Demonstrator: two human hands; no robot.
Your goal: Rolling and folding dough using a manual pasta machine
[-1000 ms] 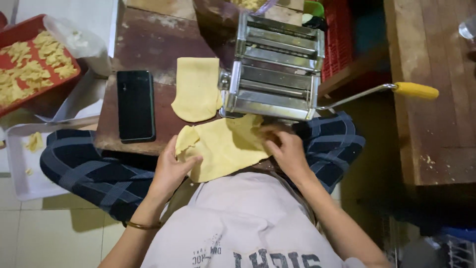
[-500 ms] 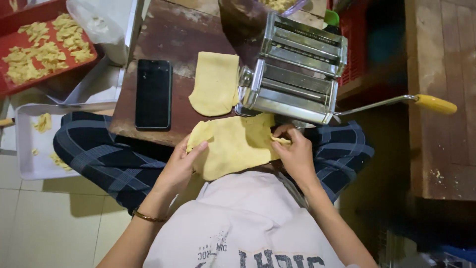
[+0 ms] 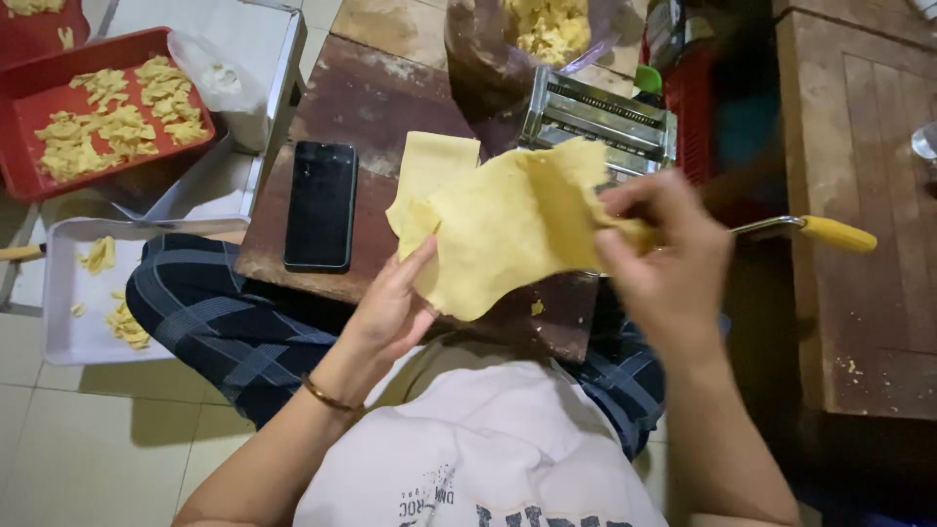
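Note:
I hold a thin yellow dough sheet (image 3: 508, 229) up in front of me with both hands. My left hand (image 3: 395, 307) supports its lower left edge from beneath, thumb against the sheet. My right hand (image 3: 664, 259) pinches its upper right corner. Behind the sheet stands a metal pasta roller machine (image 3: 600, 122) with a yellow-handled crank (image 3: 830, 232) pointing right. A second, smaller dough sheet (image 3: 434, 166) lies flat on the small brown wooden table (image 3: 366, 107), partly hidden by the lifted sheet.
A black phone (image 3: 320, 203) lies on the table's left part. A red tray (image 3: 29, 102) of cut dough pieces sits far left, a white tray (image 3: 61, 312) with a few pieces below it. A bag of dough pieces (image 3: 551, 29) stands behind the machine. A wooden surface (image 3: 864, 195) rises at right.
The dough sheet lay low by the machine's front; both hands have lifted it up off the table toward me, and the right hand now pinches its upper corner.

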